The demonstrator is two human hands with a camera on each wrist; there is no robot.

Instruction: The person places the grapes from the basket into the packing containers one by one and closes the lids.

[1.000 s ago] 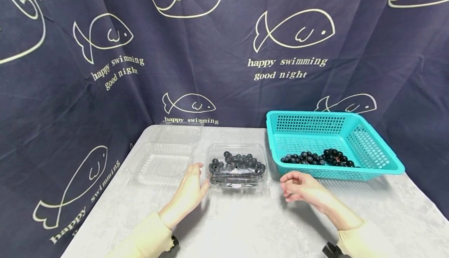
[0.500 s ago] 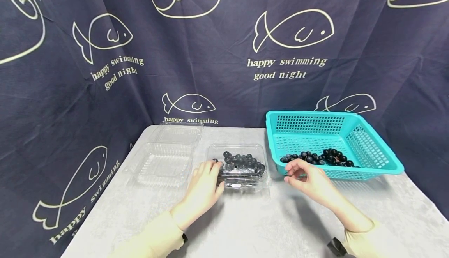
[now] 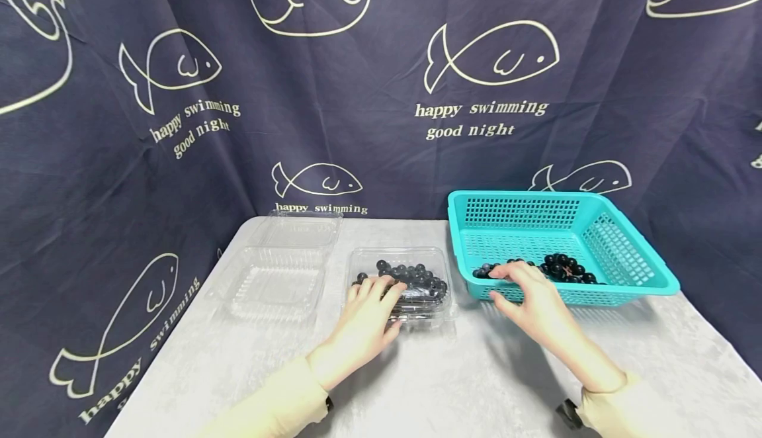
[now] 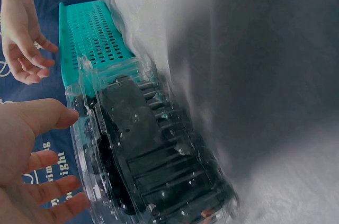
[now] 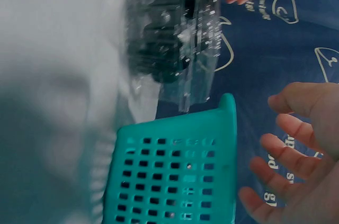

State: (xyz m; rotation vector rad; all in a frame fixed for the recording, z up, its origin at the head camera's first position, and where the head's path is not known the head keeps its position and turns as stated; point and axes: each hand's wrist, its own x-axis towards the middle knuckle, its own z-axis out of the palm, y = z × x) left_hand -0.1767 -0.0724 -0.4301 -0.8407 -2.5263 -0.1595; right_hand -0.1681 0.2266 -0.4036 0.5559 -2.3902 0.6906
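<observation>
In the head view a clear lidded plastic box full of dark grapes stands at mid table. My left hand is over its front left part, fingers spread; in the left wrist view the thumb and fingers are beside the lid side of the box. Whether they touch it, I cannot tell. My right hand hovers at the near rim of the turquoise basket, fingers bent loosely over the grapes inside, holding nothing visible.
An empty clear box with its lid raised stands at the left of the grey table. A dark blue curtain with fish drawings hangs behind and at the sides.
My left hand has moved right, from beside the grape box to over its front. My right hand has risen from in front of the basket to its near rim. The view has shifted slightly.
</observation>
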